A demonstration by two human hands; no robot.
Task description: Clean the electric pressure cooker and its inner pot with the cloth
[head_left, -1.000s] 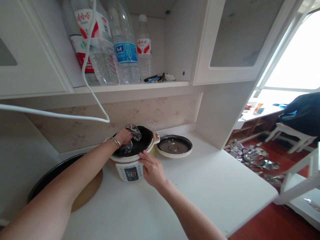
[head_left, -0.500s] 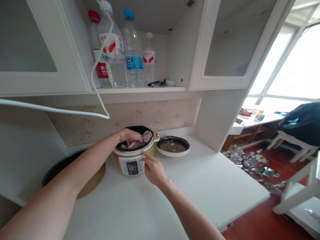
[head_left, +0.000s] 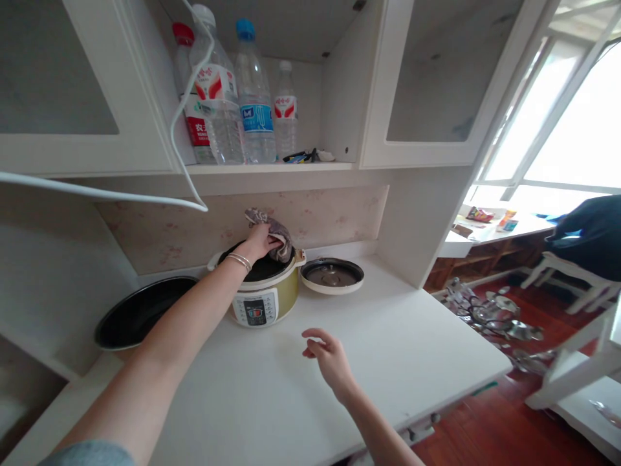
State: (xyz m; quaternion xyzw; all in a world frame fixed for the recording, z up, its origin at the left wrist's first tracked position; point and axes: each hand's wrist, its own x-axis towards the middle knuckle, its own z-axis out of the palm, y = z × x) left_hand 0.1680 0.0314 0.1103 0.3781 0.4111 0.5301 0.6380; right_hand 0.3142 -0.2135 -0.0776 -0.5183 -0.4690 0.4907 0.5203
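My left hand (head_left: 261,242) is closed on a grey-brown patterned cloth (head_left: 279,234), held bunched up over the mouth of the cooker. Below it stands a white and yellow-green electric pressure cooker (head_left: 286,291) with a dark inner pot and a button panel facing me. Its round lid (head_left: 334,287) lies on the countertop just to the right, dark inner side up. Over the counter in front of the cooker, my right hand (head_left: 330,359) is apart from everything, fingers loosely curled and spread, holding nothing.
A black pan (head_left: 140,310) sits at the left, partly behind my left forearm. Several plastic bottles (head_left: 257,113) stand in the open cabinet above. A white cable (head_left: 111,194) hangs across the left. The countertop (head_left: 427,343) ends at the right over a red floor.
My left hand has lifted the cloth from inside the cooker to above its rim. My right hand has left the cooker's front and moved right and toward me.
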